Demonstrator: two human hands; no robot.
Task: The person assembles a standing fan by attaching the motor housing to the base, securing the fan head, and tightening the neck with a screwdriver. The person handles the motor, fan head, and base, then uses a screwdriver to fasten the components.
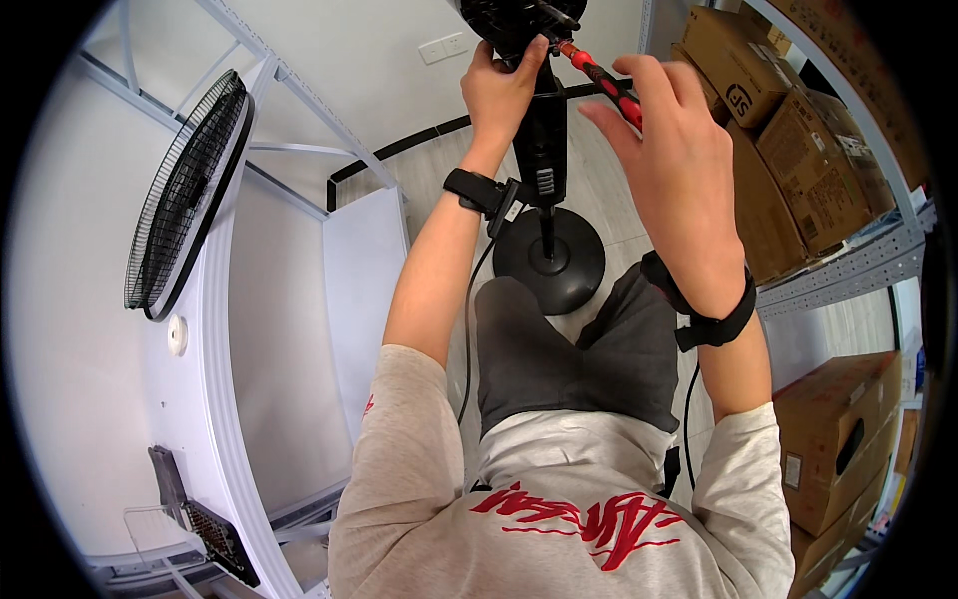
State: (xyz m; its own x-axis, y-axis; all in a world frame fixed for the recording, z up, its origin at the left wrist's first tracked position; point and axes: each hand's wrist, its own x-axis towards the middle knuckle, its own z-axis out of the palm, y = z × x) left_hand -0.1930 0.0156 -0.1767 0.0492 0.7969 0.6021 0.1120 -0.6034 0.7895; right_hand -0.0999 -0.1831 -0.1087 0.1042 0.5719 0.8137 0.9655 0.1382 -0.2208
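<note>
Red-handled screwdriver (599,75) in right hand (679,170), at fan (539,120).

The fan head (509,25) (black) is cut off by the top edge.

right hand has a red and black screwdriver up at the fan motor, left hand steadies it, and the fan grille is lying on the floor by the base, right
Not quite: the grille is not on the floor by the base. The head view shows it on the white table at the person's left. The rest holds: the right hand holds the red and black screwdriver at the motor, and the left hand steadies it.
</note>
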